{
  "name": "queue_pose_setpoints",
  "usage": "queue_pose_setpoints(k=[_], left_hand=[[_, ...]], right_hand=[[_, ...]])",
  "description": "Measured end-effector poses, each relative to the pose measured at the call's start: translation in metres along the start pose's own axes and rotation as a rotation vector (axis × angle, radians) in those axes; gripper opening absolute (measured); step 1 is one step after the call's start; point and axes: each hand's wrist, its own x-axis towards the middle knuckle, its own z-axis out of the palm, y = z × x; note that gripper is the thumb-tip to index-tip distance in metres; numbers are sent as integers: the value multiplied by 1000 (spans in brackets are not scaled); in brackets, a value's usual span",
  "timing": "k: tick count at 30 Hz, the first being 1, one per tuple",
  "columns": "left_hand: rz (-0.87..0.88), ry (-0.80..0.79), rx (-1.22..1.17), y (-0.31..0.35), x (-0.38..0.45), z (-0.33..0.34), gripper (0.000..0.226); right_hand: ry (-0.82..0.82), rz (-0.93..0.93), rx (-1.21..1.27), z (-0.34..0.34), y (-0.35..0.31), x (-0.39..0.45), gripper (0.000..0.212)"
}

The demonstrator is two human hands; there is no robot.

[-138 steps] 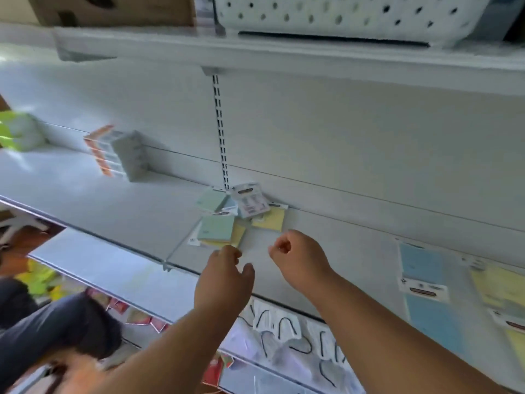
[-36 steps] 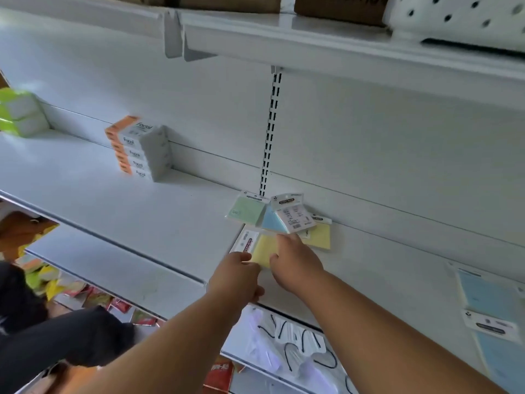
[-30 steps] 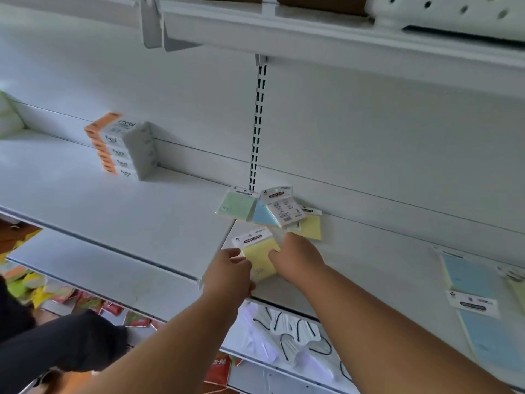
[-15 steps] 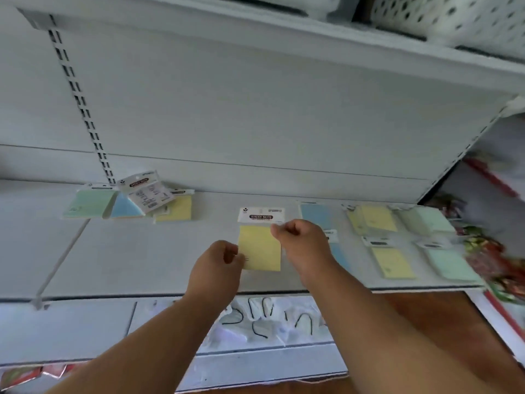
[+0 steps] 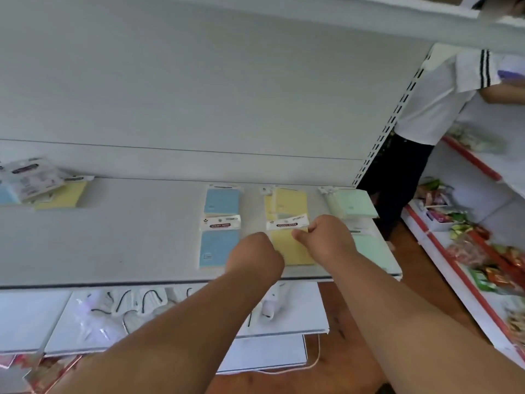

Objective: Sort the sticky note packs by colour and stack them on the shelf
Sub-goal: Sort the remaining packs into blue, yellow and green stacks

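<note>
A yellow sticky note pack (image 5: 288,240) with a white header card lies at the front of the white shelf (image 5: 119,245), in the yellow column. My left hand (image 5: 254,258) pinches its lower left edge and my right hand (image 5: 326,237) pinches its upper right edge. Behind it lies another yellow pack (image 5: 287,203). To the left are two blue packs (image 5: 218,248) (image 5: 223,200). To the right are green packs (image 5: 353,204) (image 5: 369,248), the nearer one partly behind my right arm. A mixed heap of packs (image 5: 37,186) sits far left.
Another person in a white shirt (image 5: 434,103) stands at the right end of the shelf unit. A red-edged rack of snack packets (image 5: 483,251) fills the right side. A lower shelf (image 5: 181,308) holds clear bags with black hooks.
Both hands carried the yellow pack from the mixed heap rightward to the yellow column and lowered it onto the shelf front. My view swung right with them.
</note>
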Motion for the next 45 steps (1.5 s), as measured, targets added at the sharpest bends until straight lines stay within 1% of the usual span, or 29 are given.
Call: queue_pose_setpoints(k=[2, 4, 6, 9, 12, 17, 20, 24, 28, 30, 33, 35, 37, 38, 39, 41, 45], left_hand=[[-43, 11, 42, 8, 2, 6, 3], [-60, 43, 64, 11, 4, 10, 5], [-48, 75, 97, 10, 6, 11, 12], [-19, 117, 126, 1, 1, 6, 28], [-37, 197, 63, -14, -8, -9, 29], [-153, 313, -23, -72, -22, -49, 23], [-252, 397, -62, -124, -24, -84, 23], [-357, 447, -84, -205, -21, -132, 22], [-372, 439, -48, -290, -10, -182, 20], [-363, 439, -56, -328, -1, -207, 17], [-360, 414, -95, -372, 9, -239, 12], [-361, 385, -107, -393, 16, -252, 10], [-349, 347, -118, -408, 23, -260, 9], [-340, 328, -129, -413, 27, -263, 9], [-328, 307, -139, -418, 31, -267, 10], [-309, 277, -148, -425, 39, -273, 14], [-284, 239, -213, -432, 53, -280, 17]], right_hand=[[-19, -10, -53, 5, 7, 6, 37], [9, -23, -83, 7, 11, 7, 37], [36, -40, -99, 7, 10, 5, 32], [47, -120, -112, 11, 3, 0, 24], [31, -202, -33, 16, -17, -7, 21], [-12, -356, 43, 38, -83, -15, 22], [-72, -462, 92, 65, -140, -27, 23], [-155, -585, 130, 112, -225, -52, 20], [-191, -652, 134, 168, -310, -71, 17], [-200, -681, 109, 194, -351, -76, 21], [-165, -712, 0, 219, -406, -73, 36], [-183, -721, -122, 231, -436, -64, 49], [-231, -683, -253, 243, -457, -54, 61], [-240, -652, -295, 249, -463, -51, 64], [-225, -623, -317, 254, -466, -49, 63], [-159, -592, -318, 261, -467, -50, 54], [-59, -630, -308, 263, -466, -53, 35]])
